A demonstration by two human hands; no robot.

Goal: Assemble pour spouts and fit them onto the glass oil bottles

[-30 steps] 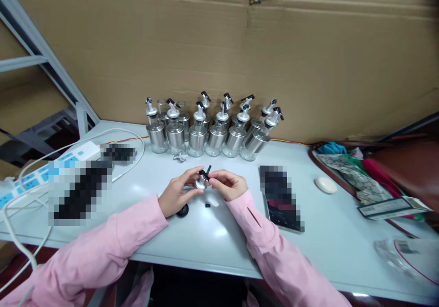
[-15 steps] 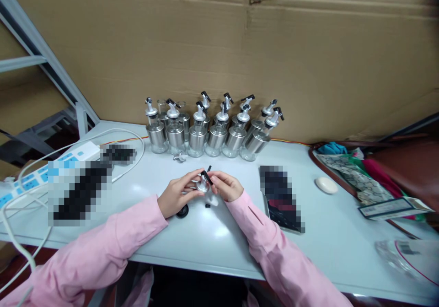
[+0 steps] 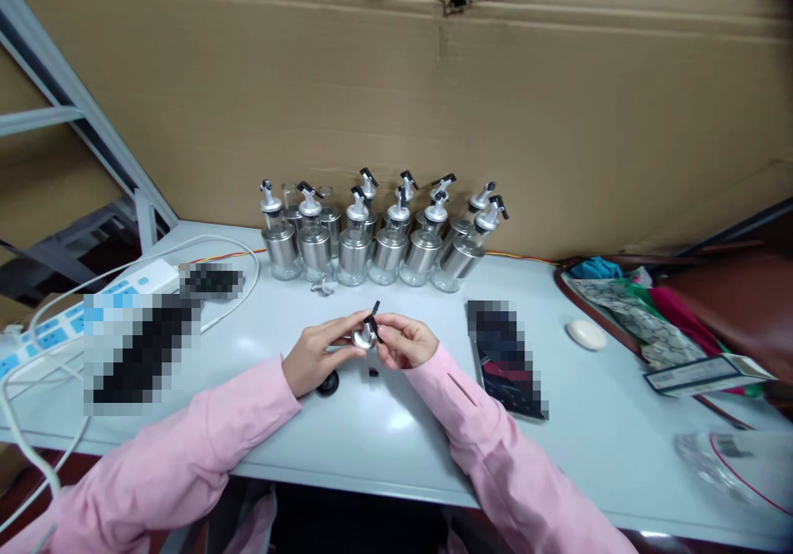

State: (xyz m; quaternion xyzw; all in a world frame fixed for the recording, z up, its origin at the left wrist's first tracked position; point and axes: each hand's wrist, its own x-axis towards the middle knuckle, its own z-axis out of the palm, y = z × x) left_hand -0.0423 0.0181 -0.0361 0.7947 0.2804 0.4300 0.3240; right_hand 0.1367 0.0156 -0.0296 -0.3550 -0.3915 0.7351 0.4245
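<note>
My left hand (image 3: 317, 354) is closed around a silver pourer spout (image 3: 363, 338), with the thumb and fingers at its sides. My right hand (image 3: 410, 343) pinches a black flip cap (image 3: 375, 328) against the top of that spout. Whether the cap is attached is too small to tell. A slim black piece (image 3: 377, 307) shows just beyond the fingertips. On the table below lie a small black piece (image 3: 373, 372) and a round black part (image 3: 328, 384), close to my left wrist. Another silver spout (image 3: 322, 286) lies on its side in front of the bottles.
Several glass bottles with steel sleeves (image 3: 354, 255) stand in rows at the back, most topped with pourers. A power strip (image 3: 124, 298) with white cables is at left. A blurred dark phone-like slab (image 3: 508, 360), a white oval object (image 3: 586, 334) and a bag (image 3: 731, 306) are at right.
The spout has tilted in my left hand, its round base now facing more towards me. My right fingers have turned slightly with the black cap. The view has shifted a little.
</note>
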